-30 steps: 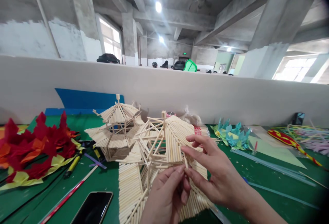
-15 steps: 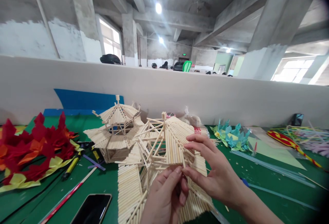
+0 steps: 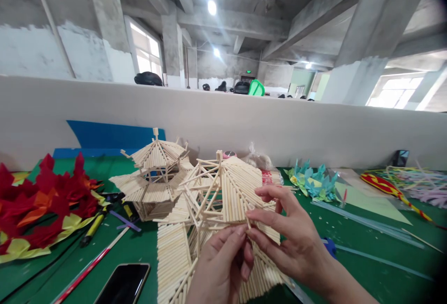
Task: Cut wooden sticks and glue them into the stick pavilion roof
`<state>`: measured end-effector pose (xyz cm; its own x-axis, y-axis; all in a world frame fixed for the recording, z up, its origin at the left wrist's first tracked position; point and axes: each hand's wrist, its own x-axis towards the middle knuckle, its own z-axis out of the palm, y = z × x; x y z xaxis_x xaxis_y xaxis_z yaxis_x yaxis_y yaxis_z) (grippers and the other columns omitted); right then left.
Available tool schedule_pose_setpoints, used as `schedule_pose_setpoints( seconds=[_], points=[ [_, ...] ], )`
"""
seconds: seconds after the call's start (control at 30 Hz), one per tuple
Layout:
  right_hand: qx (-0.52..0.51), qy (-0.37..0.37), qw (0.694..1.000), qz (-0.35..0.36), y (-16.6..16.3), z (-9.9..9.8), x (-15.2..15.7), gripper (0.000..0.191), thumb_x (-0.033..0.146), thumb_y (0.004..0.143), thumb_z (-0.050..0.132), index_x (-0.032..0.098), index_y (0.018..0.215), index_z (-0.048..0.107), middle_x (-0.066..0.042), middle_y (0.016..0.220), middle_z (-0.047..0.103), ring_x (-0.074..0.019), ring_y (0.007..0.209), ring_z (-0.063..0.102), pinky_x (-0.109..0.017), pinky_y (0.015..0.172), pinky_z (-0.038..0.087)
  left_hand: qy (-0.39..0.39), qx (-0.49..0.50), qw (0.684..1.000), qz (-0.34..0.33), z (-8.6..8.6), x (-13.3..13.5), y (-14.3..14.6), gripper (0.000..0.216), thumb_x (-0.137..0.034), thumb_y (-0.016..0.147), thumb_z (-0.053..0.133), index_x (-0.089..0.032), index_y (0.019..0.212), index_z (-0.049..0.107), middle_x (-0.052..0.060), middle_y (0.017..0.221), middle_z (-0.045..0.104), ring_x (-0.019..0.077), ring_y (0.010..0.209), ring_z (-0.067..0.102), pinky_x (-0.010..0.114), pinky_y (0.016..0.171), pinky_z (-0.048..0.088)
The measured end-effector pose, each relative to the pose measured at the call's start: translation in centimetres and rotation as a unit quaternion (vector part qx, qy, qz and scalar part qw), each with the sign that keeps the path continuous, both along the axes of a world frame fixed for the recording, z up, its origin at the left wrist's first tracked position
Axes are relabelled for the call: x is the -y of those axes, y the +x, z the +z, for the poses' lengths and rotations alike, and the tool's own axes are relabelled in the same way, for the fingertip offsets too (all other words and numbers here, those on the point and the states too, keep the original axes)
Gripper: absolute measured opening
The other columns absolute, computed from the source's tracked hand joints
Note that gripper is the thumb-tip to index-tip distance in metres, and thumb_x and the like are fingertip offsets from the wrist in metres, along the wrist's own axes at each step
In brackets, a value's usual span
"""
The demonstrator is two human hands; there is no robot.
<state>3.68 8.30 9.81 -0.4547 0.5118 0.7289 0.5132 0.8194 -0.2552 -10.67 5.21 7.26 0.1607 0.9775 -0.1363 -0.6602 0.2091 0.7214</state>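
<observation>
A pagoda model [image 3: 234,192] built from thin wooden sticks stands before me, its upper roof partly covered and partly bare frame. At the roof's lower front edge, my right hand [image 3: 291,234] pinches the end of a wooden stick [image 3: 248,222] between thumb and index finger, its other fingers raised and bent. My left hand [image 3: 223,260] is closed just below that edge, thumb pressed on its fingers and touching close to the right thumb. What lies in the left pinch is hidden. Behind to the left stands a second stick pagoda [image 3: 159,155], its roof covered.
Left lie red and yellow felt pieces [image 3: 45,201], a yellow marker [image 3: 93,229] and a phone [image 3: 122,284]. To the right are a teal paper flower [image 3: 316,180], clear glue sticks [image 3: 366,222] and a blue tool [image 3: 328,246]. A white partition [image 3: 296,131] closes the back.
My right index finger has come down toward the thumb onto the stick's end at the roof edge. The left hand stays nearly still. The view has shifted slightly.
</observation>
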Motion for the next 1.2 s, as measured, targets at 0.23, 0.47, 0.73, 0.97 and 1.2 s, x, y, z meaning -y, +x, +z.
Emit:
schedule_pose_setpoints(
  seconds=[0.23, 0.47, 0.73, 0.97, 1.2],
  points=[
    [-0.008, -0.012, 1.000, 0.014, 0.00, -0.23, -0.18, 0.026, 0.012, 0.074, 0.057, 0.021, 0.097, 0.060, -0.006, 0.114, 0.040, -0.0197, 0.099, 0.043, -0.035, 0.077, 0.044, -0.002, -0.012, 1.000, 0.018, -0.06, -0.12, 0.06, 0.014, -0.025, 0.065, 0.071, -0.012, 0.065, 0.068, -0.001, 0.051, 0.054, 0.0040, 0.044, 0.042, 0.013, 0.043, 0.032],
    [-0.030, -0.016, 0.999, 0.020, -0.06, -0.23, -0.15, 0.026, 0.011, 0.074, 0.057, 0.023, 0.097, 0.059, -0.006, 0.113, 0.041, -0.0188, 0.096, 0.046, -0.033, 0.073, 0.046, 0.004, -0.033, 0.999, 0.027, 0.10, -0.18, 0.12, 0.019, -0.029, 0.065, 0.071, -0.011, 0.063, 0.067, -0.001, 0.049, 0.053, 0.0034, 0.041, 0.041, 0.013, 0.041, 0.029],
    [-0.036, -0.036, 0.998, 0.034, -0.16, -0.13, -0.11, 0.027, 0.007, 0.075, 0.053, 0.021, 0.097, 0.060, -0.006, 0.112, 0.042, -0.0176, 0.095, 0.046, -0.032, 0.072, 0.046, -0.005, -0.052, 0.997, 0.049, 0.60, -0.13, 0.38, 0.021, -0.030, 0.061, 0.073, -0.010, 0.062, 0.067, -0.002, 0.047, 0.053, 0.0039, 0.042, 0.040, 0.014, 0.042, 0.029],
    [-0.043, -0.055, 0.997, 0.044, 0.01, -0.16, -0.08, 0.030, 0.006, 0.075, 0.051, 0.021, 0.099, 0.059, -0.007, 0.111, 0.042, -0.0173, 0.094, 0.047, -0.033, 0.073, 0.048, -0.025, -0.067, 0.995, 0.074, 0.73, -0.32, 0.60, 0.023, -0.033, 0.057, 0.076, -0.012, 0.060, 0.067, -0.002, 0.044, 0.052, 0.0046, 0.042, 0.040, 0.014, 0.041, 0.028],
    [-0.050, -0.054, 0.996, 0.046, -0.15, -0.40, -0.18, 0.031, 0.005, 0.076, 0.050, 0.021, 0.100, 0.059, -0.007, 0.110, 0.043, -0.0174, 0.092, 0.049, -0.034, 0.076, 0.048, -0.028, -0.060, 0.994, 0.087, 0.74, -0.38, 0.83, 0.021, -0.031, 0.055, 0.077, -0.013, 0.057, 0.066, -0.003, 0.043, 0.052, 0.0040, 0.039, 0.039, 0.014, 0.039, 0.028]
  ],
)
